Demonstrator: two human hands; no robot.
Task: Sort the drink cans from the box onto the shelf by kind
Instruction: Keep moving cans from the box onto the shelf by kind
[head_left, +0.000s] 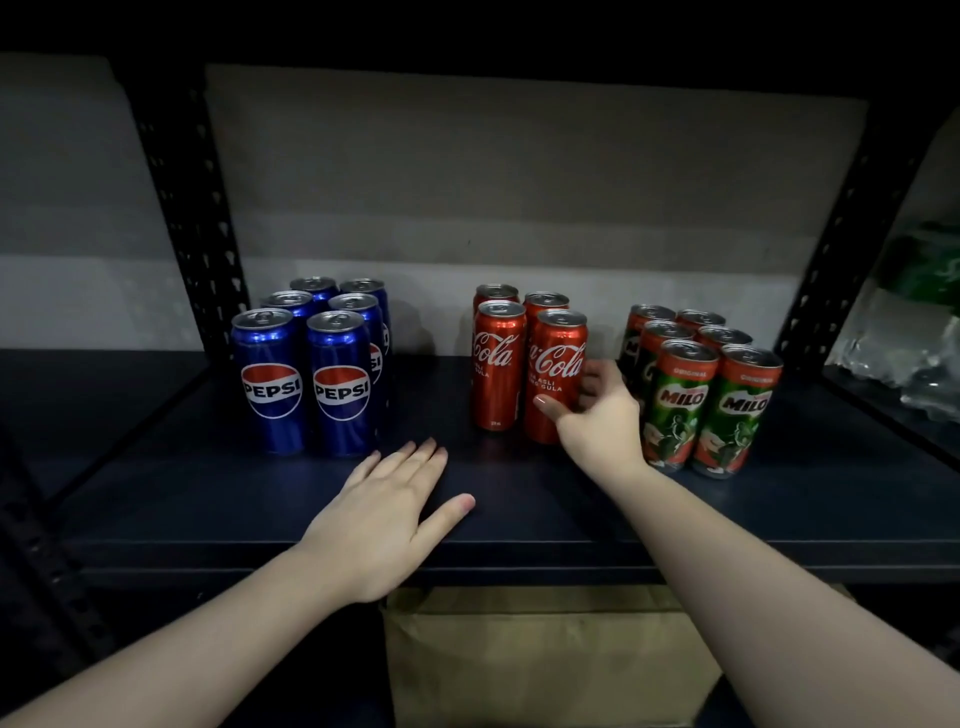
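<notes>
fingers (410, 457) of the left hand (384, 519) lie straight and flat on the shelf (208, 499), holding nothing. just behind, the right hand (597, 421) wraps round the low part of the front red can (553, 374), near the middle of the shelf. it stands up tall, top ring up, name facing us. it looks smooth and slippery, probably full and a bit heavy, so holding the side is best. blue cans (306, 374) stand left, green cans (711, 405) right. the box (545, 649) sits below.
</notes>
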